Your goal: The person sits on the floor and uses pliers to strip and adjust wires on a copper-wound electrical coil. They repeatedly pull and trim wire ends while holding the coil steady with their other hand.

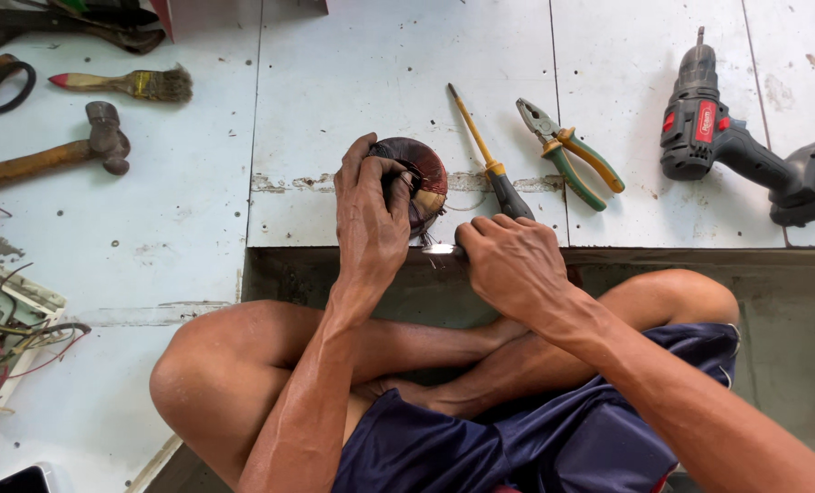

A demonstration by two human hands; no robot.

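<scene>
Left hand: the left hand [369,215] is clamping its fingers over the copper coil [418,183], pressing it against the edge of the white tiled floor [371,82].
Right hand: the right hand [512,265] is closing in a fist round a metal blade [444,248] whose tip is lying just under the coil.
Beside the coil: a yellow-shafted screwdriver [485,155] and green-and-orange pliers [572,155] are lying just to its right.
Far right: a grey cordless drill [745,151] is showing a red oblong label on its body.
Left side: a hammer [56,157], a paintbrush [129,84] and a tangle of wires [10,319] are lying well apart from the hands.
</scene>
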